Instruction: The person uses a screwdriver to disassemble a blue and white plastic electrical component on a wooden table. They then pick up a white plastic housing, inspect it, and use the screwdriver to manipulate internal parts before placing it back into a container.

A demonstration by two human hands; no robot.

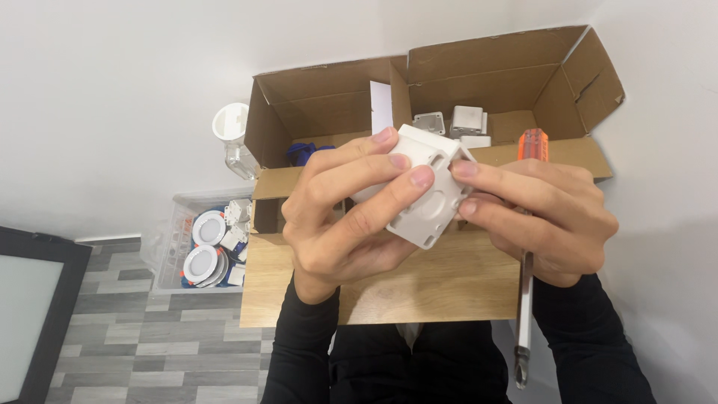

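- White plastic box (425, 187): held at the centre of the frame, above a wooden shelf board (389, 280) and in front of an open cardboard box (479, 82).
- Left hand (344, 217): fingers curled around the left side of the plastic box, with fingertips lying across its top face; a closed grip.
- Right hand (550, 217): thumb and forefinger pinch the right edge of the plastic box, while the remaining fingers are folded around a screwdriver (526, 262) (orange handle at the top, shaft pointing down toward the lower right of the frame).
- Risk, as a judgement: the right hand does two jobs at once, so its pinch on the plastic box looks weak; a slip could drop the box onto the board. The loosely trapped screwdriver could also slide down out of the fist.
- Appearance of the plastic box: roughly square, matte white, moulded, with rounded corners, a round recessed disc on the face toward the camera, and small slots on the top.
- Surroundings: similar white parts (464, 123) lie in the cardboard box; a clear bin (176, 239) of round white fittings sits at the left.
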